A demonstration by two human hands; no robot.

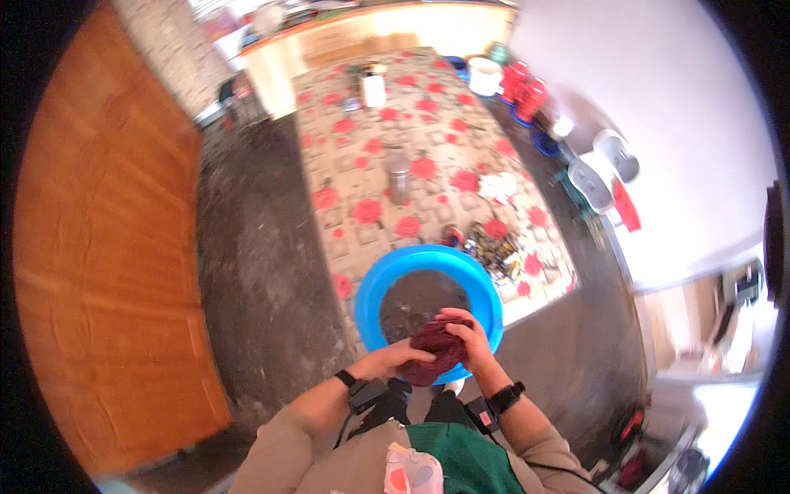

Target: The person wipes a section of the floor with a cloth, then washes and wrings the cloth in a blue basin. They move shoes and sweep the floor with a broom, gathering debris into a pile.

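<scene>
Both hands grip a bunched maroon cloth (437, 351) over the near side of a bright blue basin (374, 281). My left hand (398, 358) holds it from the left, thumb lying across its front. My right hand (467, 336) curls around its upper right side. Dark, murky water (419, 302) fills the basin. The basin stands at the near end of a table (382, 241) covered with a red-flowered tablecloth. Part of the near rim is hidden behind the cloth and my hands.
Right of the basin lies a pile of small wrapped items (494, 247), perhaps sweets. A crumpled white item (497, 186), a clear jar (398, 178) and a white container (373, 89) rest farther back. Tubs (591, 183) line the right wall; a wooden door (123, 259) stands left.
</scene>
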